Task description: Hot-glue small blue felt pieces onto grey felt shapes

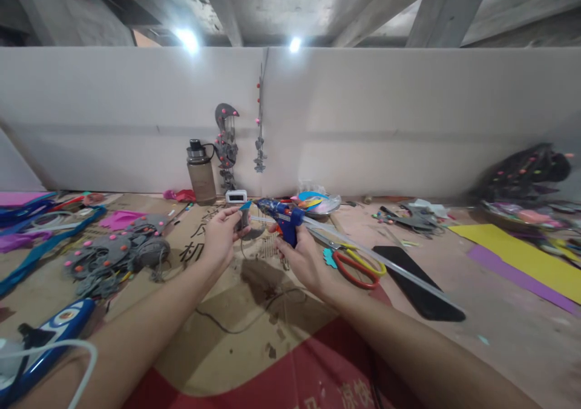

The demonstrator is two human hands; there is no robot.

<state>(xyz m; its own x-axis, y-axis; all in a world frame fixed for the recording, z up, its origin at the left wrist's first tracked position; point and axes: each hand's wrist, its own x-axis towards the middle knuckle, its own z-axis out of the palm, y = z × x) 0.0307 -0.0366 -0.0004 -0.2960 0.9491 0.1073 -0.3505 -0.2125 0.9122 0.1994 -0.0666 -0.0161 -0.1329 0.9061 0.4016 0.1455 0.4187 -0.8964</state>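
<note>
My right hand [305, 259] is closed around the handle of a blue hot glue gun [290, 220], whose nozzle points left. A long clear glue stick [385, 264] sticks out of its back end toward the lower right. My left hand [223, 236] pinches a small grey piece [245, 218] with a blue tip, close to the nozzle. I cannot tell whether the nozzle touches the piece. Below both hands lies printed cardboard [218, 360], with a thin dark cord across it.
Scissors with red and yellow handles [358, 267] and a black phone [417, 282] lie right. Grey felt pieces with pink balls [118, 251] and a blue power strip [54, 342] lie left. A bottle [201, 176] stands at the back wall. Yellow sheet [521, 255] at far right.
</note>
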